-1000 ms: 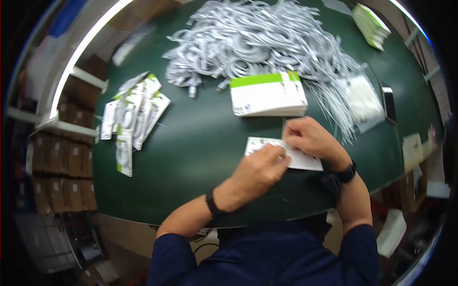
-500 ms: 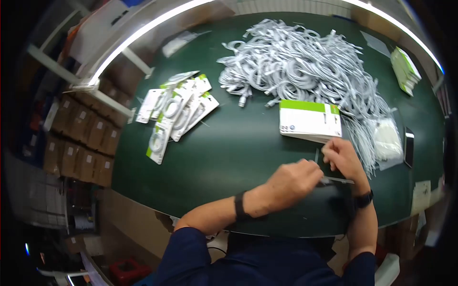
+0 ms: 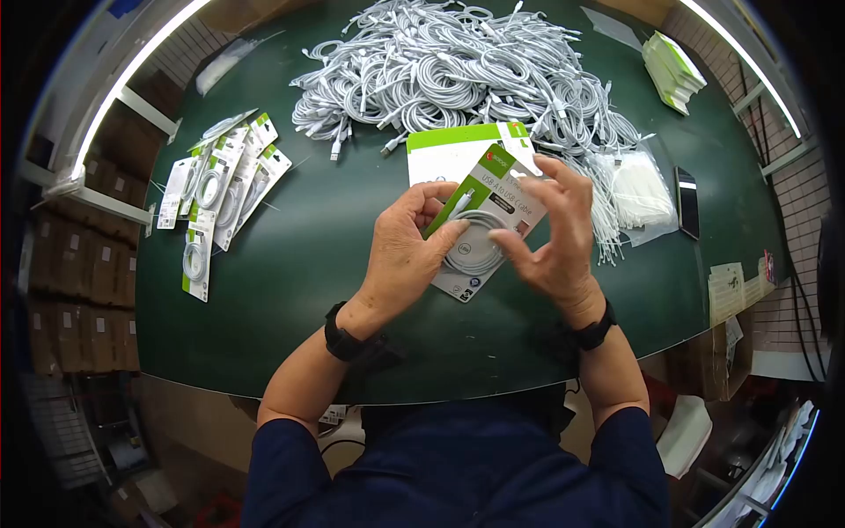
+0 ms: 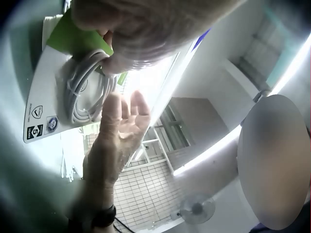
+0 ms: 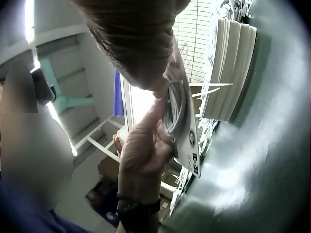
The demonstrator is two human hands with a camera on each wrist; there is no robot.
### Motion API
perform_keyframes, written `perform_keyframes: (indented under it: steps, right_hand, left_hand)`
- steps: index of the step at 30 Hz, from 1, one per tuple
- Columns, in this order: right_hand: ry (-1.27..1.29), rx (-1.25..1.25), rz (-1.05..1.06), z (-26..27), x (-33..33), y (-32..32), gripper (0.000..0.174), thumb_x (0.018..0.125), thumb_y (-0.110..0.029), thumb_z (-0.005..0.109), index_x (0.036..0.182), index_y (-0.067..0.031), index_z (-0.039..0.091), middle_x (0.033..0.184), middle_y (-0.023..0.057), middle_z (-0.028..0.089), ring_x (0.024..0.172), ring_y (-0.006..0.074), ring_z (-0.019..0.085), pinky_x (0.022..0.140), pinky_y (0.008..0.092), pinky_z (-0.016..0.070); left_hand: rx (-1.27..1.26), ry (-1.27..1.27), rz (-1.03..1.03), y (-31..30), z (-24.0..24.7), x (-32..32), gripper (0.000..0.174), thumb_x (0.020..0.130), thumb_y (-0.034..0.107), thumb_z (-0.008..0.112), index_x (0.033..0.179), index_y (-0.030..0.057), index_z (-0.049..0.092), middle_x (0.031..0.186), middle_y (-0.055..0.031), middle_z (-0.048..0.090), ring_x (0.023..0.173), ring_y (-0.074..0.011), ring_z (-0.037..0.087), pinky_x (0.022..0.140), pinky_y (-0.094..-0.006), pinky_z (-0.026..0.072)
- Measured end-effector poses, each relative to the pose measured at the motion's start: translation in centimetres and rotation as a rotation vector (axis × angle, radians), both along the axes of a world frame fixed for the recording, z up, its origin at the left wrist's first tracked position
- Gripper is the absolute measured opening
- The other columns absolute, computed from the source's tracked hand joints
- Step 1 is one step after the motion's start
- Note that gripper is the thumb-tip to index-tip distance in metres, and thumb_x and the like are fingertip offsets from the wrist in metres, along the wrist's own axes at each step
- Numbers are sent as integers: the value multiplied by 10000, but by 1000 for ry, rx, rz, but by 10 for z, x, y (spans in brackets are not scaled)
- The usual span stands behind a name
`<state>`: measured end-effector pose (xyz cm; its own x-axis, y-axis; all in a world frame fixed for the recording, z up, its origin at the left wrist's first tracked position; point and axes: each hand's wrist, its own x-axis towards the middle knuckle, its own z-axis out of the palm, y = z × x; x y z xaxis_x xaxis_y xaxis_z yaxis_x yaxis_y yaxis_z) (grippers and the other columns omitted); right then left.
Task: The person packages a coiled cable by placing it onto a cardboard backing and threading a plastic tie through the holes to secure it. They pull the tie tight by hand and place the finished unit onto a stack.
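A printed cable card (image 3: 503,205) with a green edge, lettered "USB-A to USB-C Cable", is held up tilted above the table, a coiled white cable (image 3: 475,249) on its front. My left hand (image 3: 400,251) grips the card at its left edge, thumb over the coil and fingers behind. At the right side my right hand (image 3: 563,233) has its fingers spread, thumb tip right at the coil. In the left wrist view the right hand's fingers (image 4: 111,114) are extended beside the card. Behind the card lies a stack of similar cards (image 3: 431,163).
A large heap of white cables (image 3: 449,75) covers the back of the green table (image 3: 290,326). Carded cables (image 3: 211,189) lie at left. White cable ties in a bag (image 3: 641,189), a phone (image 3: 687,204) and another card stack (image 3: 673,72) are at right.
The card lay flat with its white side up, then stood nearly edge-on; now it is raised with its printed front and coil showing. My right hand's fingers have spread. The head view has shifted.
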<state>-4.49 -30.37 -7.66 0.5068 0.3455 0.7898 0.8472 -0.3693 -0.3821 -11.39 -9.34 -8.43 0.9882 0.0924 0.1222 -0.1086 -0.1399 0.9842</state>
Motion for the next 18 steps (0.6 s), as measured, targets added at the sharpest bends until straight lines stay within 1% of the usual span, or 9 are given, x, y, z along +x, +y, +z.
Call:
perform_keyframes:
  steps: [2, 5, 6, 8, 11, 12, 14, 18]
  right_hand:
    - [-77, -165, -42, 1, -10, 4, 520, 691, -145, 915, 1157, -94, 691, 1316, 112, 622, 1234, 357, 574, 984, 464, 475]
    - [-57, -280, -79, -6, -15, 8, 430, 674, -124, 898, 1064, -117, 716, 1293, 74, 632, 1261, 331, 568, 993, 470, 452]
    - [-88, -260, -82, -5, -14, 9, 365, 686, -71, 887, 1020, -100, 742, 1207, 58, 686, 1145, 324, 617, 971, 464, 477]
    - [-131, -233, -49, -13, -9, 10, 342, 690, -68, 865, 1002, -95, 727, 1107, 36, 682, 1078, 299, 627, 936, 452, 469]
    - [-154, -218, -16, -16, -6, 10, 318, 696, -47, 842, 987, -78, 717, 987, 21, 675, 959, 275, 633, 874, 437, 468]
    - [-155, -220, -5, -16, -5, 11, 311, 698, -37, 836, 984, -70, 716, 953, 19, 672, 916, 270, 633, 851, 432, 470]
    - [-172, -207, 16, -19, -2, 12, 300, 705, -22, 828, 979, -65, 713, 935, 24, 669, 893, 267, 632, 815, 427, 468]
    - [-168, -179, 38, -24, 1, 14, 279, 721, 3, 815, 968, -59, 703, 883, 37, 656, 818, 263, 626, 758, 417, 463]
  left_hand:
    - [-20, -53, -5, -1, -11, 2, 380, 936, -2, 772, 1288, -24, 631, 1033, -60, 707, 942, -86, 671, 846, -243, 576]
    - [-3, -124, 55, -8, -10, 1, 313, 888, -18, 782, 1182, 6, 677, 970, -70, 725, 830, -103, 667, 765, -269, 569]
    - [15, -119, 47, -8, -11, 1, 321, 879, -19, 785, 1182, 12, 683, 973, -72, 727, 833, -107, 670, 767, -272, 571]
    - [48, -108, 34, -6, -14, 0, 338, 862, -20, 790, 1182, 23, 694, 977, -75, 729, 837, -113, 677, 770, -279, 574]
    - [185, -110, 2, -5, -15, -1, 388, 898, -39, 777, 1265, -11, 655, 1099, -74, 720, 957, -93, 673, 889, -264, 580]
    - [171, -107, 8, -5, -16, -2, 387, 895, -45, 773, 1264, -12, 658, 1110, -78, 723, 961, -93, 674, 890, -263, 580]
    - [147, -99, 18, -6, -18, -3, 387, 888, -58, 764, 1260, -13, 665, 1130, -86, 729, 969, -94, 676, 891, -260, 579]
    - [129, -84, 35, -9, -12, -4, 391, 882, -75, 744, 1259, -10, 664, 1112, -81, 726, 972, -90, 677, 884, -256, 579]
